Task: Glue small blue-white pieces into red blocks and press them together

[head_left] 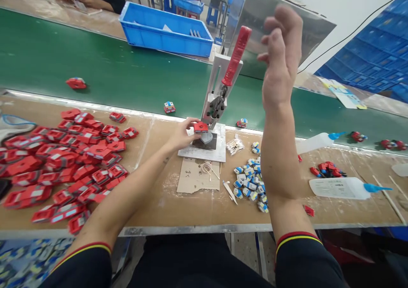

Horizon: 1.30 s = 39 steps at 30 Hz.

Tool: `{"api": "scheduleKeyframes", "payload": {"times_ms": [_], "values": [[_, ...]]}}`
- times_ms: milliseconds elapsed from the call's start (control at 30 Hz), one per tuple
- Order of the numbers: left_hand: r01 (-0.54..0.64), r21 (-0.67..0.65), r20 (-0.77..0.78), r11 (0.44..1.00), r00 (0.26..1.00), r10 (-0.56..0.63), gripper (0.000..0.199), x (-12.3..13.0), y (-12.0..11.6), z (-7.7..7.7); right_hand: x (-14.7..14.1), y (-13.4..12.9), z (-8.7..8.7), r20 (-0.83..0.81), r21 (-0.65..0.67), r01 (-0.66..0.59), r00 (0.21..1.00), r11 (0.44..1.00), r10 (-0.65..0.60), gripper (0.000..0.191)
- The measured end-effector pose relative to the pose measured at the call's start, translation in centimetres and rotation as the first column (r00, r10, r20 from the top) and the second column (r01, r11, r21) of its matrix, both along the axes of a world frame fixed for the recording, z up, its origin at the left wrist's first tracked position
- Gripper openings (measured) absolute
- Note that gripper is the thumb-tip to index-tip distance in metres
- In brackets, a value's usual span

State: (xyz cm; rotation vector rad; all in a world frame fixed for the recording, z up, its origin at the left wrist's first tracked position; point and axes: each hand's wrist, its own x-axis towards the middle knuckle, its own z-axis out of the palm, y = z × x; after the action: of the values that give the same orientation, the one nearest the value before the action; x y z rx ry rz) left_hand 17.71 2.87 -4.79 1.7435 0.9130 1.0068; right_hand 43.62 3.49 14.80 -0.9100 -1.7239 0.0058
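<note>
Right hand (282,69): up high, fingers half bent, holding nothing.
Left hand (181,136): nearly closed, pinching red part (200,127).
Red part: at the press (218,102), above grey block (207,138).
Feel: likely light, hard; pinch its sides.

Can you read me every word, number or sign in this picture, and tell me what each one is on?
No text reads clearly.
Torn cardboard: dark marks, perhaps handwritten, not legible.
Nearer white bottle: faint print, too small to read.
Yellow-and-blue sheet: any print is too small to read.
Red part at the left hand: no lettering can be made out.
</note>
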Motion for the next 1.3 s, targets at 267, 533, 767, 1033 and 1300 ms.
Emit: {"api": "scheduleKeyframes", "payload": {"times_ms": [267, 533, 767, 1033, 1300], "values": [[0.107, -0.012, 0.036, 0.994, 0.994, -0.107, 0.05, 2.5, 0.8, -1.4, -7.8, -4.3, 0.9, -0.056, 0.041, -0.068, 0.996, 0.997, 0.07, 0.038], [0.152, 0.006, 0.059, 0.988, 0.987, -0.152, 0.047, 2.3, 0.3, -2.2, -8.6, -12.5, -3.6, 0.131, -0.135, -0.033, 0.99, 0.99, 0.051, 0.024], [0.147, 0.046, 0.05, 0.988, 0.988, -0.149, 0.046, 2.4, 0.2, -2.0, -8.3, -13.1, -7.4, 0.28, -0.213, 0.078, 0.96, 0.974, -0.016, 0.02], [0.122, 0.007, 0.017, 0.992, 0.992, -0.122, 0.048, 2.8, -0.3, -2.1, -6.1, -14.5, -12.3, 0.2, -0.056, -0.061, 0.977, 0.997, 0.071, 0.038], [0.129, 0.021, 0.005, 0.991, 0.992, -0.129, 0.047, 2.7, -0.4, -1.9, -7.5, -13.2, -9.7, -0.543, -0.749, -0.526, 0.836, 0.402, 0.082, 0.054]]}}
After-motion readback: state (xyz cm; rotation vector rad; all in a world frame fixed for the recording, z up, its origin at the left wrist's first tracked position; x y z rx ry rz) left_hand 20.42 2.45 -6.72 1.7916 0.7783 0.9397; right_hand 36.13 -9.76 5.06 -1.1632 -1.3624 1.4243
